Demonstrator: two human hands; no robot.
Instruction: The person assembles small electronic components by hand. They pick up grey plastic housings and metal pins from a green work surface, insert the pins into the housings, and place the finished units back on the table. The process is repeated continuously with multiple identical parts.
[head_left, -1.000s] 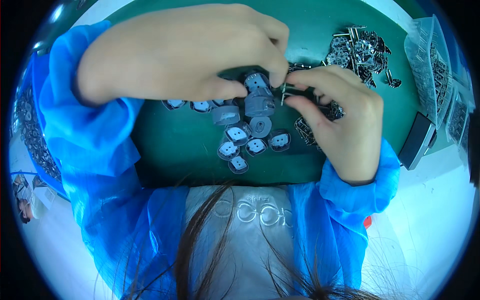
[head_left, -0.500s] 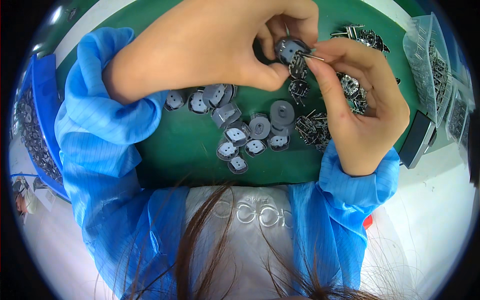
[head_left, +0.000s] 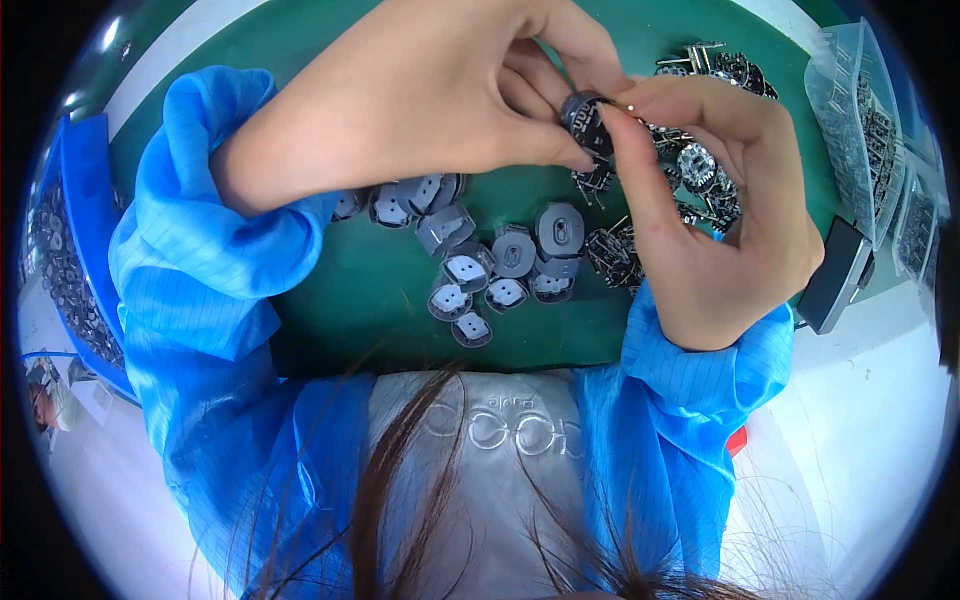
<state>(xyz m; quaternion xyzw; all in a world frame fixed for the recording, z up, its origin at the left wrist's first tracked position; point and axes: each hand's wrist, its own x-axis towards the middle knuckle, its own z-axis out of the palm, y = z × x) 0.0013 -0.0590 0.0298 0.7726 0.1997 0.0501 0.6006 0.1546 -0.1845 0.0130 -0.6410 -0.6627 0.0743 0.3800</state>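
Near the top middle, my left hand (head_left: 440, 100) is closed round a small dark grey plastic housing (head_left: 575, 104). The thumb and forefinger of my right hand (head_left: 725, 230) press on a small black circuit board (head_left: 592, 130) with silver contacts. That board sits at the mouth of the housing; how deep it goes in is hidden by my fingers. Below my left hand lie several more grey housings (head_left: 447, 230), some showing a white inner face with small holes. Loose circuit boards with metal pins (head_left: 615, 255) are heaped beside my right wrist.
More boards (head_left: 705, 170) lie behind my right hand on the green mat (head_left: 400, 320). A blue bin (head_left: 95, 180) of small parts stands at far left. At right are a clear plastic tray (head_left: 850, 130) of metal pins and a dark flat device (head_left: 835, 275).
The circuit board has moved from a tilted position beside the housing to over its mouth, covering the white inner face. My right fingers have shifted left, closer to my left hand.
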